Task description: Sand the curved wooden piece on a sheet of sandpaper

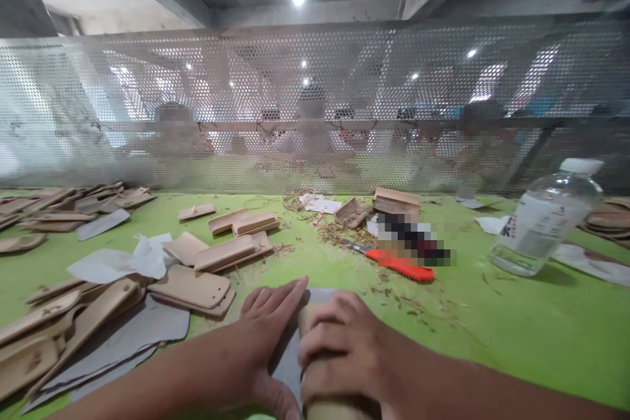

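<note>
My right hand (352, 348) is wrapped over a pale, curved bamboo piece (337, 409), which rests on a grey sheet that looks like sandpaper (290, 357). Much of the bamboo is hidden under my fingers. Just left of it, my left hand (268, 321) lies flat along the sheet's edge, fingers stretched forward and thumb spread toward me. Beyond my hands lies a red-handled utility knife (401, 266), its blade pointing left among wood shavings (339, 234).
Bamboo pieces (191, 285) and grey sheets (123, 335) lie to the left, with another bamboo pile (73, 207) behind. A clear plastic bottle (541, 223) stands at right on the green table (492, 335). A perforated metal screen (246, 98) crosses the back; people are dimly visible behind it.
</note>
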`<state>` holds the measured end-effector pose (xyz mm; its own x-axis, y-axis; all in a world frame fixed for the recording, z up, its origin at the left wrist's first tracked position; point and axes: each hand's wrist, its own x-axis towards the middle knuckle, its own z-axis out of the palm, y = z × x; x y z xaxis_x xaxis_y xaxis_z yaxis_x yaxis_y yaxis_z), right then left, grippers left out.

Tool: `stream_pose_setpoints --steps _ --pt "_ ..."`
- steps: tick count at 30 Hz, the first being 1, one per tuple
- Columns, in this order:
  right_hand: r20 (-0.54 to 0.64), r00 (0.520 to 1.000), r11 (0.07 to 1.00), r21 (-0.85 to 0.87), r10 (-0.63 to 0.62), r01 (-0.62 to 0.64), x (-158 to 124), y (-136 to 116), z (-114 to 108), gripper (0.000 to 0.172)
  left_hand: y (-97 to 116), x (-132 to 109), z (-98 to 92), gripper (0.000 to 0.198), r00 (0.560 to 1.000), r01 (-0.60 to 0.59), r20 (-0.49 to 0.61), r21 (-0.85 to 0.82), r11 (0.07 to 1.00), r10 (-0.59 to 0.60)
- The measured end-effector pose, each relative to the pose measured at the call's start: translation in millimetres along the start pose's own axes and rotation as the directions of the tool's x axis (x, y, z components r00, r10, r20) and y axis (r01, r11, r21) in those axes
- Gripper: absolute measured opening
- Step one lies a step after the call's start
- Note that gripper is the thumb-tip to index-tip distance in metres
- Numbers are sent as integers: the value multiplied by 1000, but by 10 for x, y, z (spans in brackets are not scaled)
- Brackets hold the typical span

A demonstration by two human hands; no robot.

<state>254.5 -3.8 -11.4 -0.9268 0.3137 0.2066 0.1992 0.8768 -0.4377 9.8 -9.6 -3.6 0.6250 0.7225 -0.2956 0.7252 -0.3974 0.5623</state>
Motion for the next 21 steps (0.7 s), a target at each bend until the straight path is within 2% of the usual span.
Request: stream_pose_setpoints --steps 3,4,7,8,10,12,13,16,17,21 --pt "-164 972 984 -31 167 -174 -2 -3 12 51 -16 3 3 149 1000 -14 -3 3 1000 14" --pt "-172 972 985 -38 160 -169 -1 1 20 49 -25 5 8 149 1000 -25 -5 1 1000 25" --pt "-22 1000 1000 -22 -12 12 -3 25 33 39 -48 7 21 149 999 -40 -14 -12 999 39" --pt "-10 1000 1000 -18 -25 25 -6 34 27 40 -50 7 23 149 999 -37 -17 -14 999 37" --pt "-112 989 994 -48 93 -99 -15 42 6 48 -47 7 23 149 999 -29 -29 -11 1000 28" --pt "-216 955 971 -79 204 -225 -20 28 1 50 -40 10 23 149 999 -29 -29 -6 1000 29" --pt "-219 956 971 -98 194 -220 -20 16 9 45 -39 13 24 150 999 -26 -24 -4 1000 26" --pt "-61 998 992 -123 -12 4 -11 -11 47 24 -41 23 25 151 1000 -6 1 5 1000 6" --pt "-38 999 994 -109 -27 23 -8 -12 50 27 -41 24 23 152 1000 -2 1 7 1000 2" --pt "-216 962 975 -105 169 -195 -16 6 27 50 -23 16 8 150 1000 -19 -5 7 1000 19"
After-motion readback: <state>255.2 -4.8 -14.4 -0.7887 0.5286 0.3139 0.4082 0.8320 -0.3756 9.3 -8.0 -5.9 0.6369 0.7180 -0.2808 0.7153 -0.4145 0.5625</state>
